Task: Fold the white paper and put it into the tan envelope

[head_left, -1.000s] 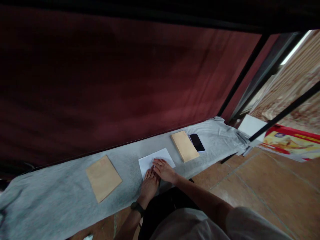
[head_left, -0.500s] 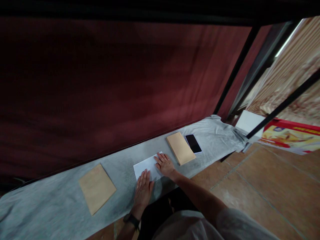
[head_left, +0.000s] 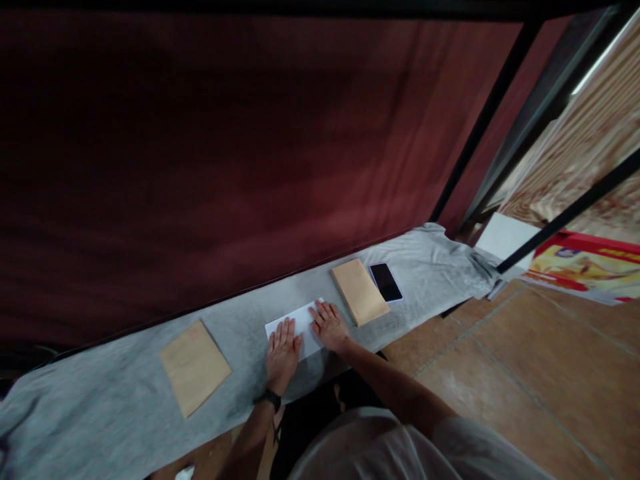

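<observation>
A white sheet of paper [head_left: 306, 323], seemingly folded, lies on the grey cloth in front of me. Flat on its left part rests my left hand [head_left: 283, 353], fingers stretched out, a dark watch on the wrist. My right hand [head_left: 330, 327] presses on the paper's right side with its fingers spread. Just right of that hand is a stack of brown envelopes [head_left: 360, 291]. A single brown envelope [head_left: 195, 368] lies apart to the left of my left hand.
A phone [head_left: 385, 283] with a dark screen lies beside the stack. The grey cloth [head_left: 110, 393] covers a long narrow bench along a dark red panel [head_left: 280, 167]. Black metal bars [head_left: 485, 120] rise at the right. A red and yellow printed box [head_left: 585, 263] sits on the tiled floor.
My left hand has slid up and slightly left, further onto the paper. The right hand stays at nearly the same place on the sheet. The camera view has shifted a little.
</observation>
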The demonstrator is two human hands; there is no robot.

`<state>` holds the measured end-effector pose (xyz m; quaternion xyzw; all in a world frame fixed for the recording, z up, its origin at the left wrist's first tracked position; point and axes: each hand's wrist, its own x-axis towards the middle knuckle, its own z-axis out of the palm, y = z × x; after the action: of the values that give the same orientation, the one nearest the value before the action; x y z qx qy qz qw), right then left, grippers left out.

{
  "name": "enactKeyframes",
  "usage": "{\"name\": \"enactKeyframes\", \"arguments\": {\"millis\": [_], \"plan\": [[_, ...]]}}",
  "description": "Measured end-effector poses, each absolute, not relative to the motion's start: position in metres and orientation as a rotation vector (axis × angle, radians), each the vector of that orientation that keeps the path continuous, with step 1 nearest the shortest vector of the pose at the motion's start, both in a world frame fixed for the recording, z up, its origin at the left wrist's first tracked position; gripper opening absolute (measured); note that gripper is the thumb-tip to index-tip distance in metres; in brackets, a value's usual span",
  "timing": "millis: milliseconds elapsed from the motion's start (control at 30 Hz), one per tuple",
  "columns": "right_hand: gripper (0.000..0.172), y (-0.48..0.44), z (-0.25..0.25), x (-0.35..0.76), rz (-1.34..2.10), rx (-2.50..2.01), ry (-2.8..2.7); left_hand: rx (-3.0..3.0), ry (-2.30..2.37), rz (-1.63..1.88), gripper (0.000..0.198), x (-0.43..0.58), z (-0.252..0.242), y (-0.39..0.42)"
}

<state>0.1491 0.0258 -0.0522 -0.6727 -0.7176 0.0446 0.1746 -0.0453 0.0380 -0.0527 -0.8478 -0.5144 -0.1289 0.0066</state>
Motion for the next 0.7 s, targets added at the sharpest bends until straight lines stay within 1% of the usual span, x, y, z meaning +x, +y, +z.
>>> {"name": "enactKeyframes", "arguments": {"millis": [133,267,400,533,700], "plan": [[0.051,0.026,-0.055,0.149,0.159,-1.908,-2.036,-2.511,-1.765,-0.402,0.06,-0.077,-0.05,0.034],[0.052,0.026,-0.057,0.148,0.166,-1.904,-2.038,-2.383,-1.85,-0.42,0.058,-0.069,-0.045,0.021],[0.05,0.026,-0.054,0.149,0.145,-1.895,-2.042,-2.66,-1.614,-0.333,0.053,-0.035,-0.044,-0.002],[0.049,0.019,-0.049,0.148,0.12,-1.889,-2.052,-2.716,-1.603,-0.32,0.051,-0.025,-0.049,-0.021],[0.049,-0.013,-0.047,0.143,0.162,-1.624,-2.276,-2.821,-1.584,-0.341,0.049,-0.041,-0.044,-0.018]]}}
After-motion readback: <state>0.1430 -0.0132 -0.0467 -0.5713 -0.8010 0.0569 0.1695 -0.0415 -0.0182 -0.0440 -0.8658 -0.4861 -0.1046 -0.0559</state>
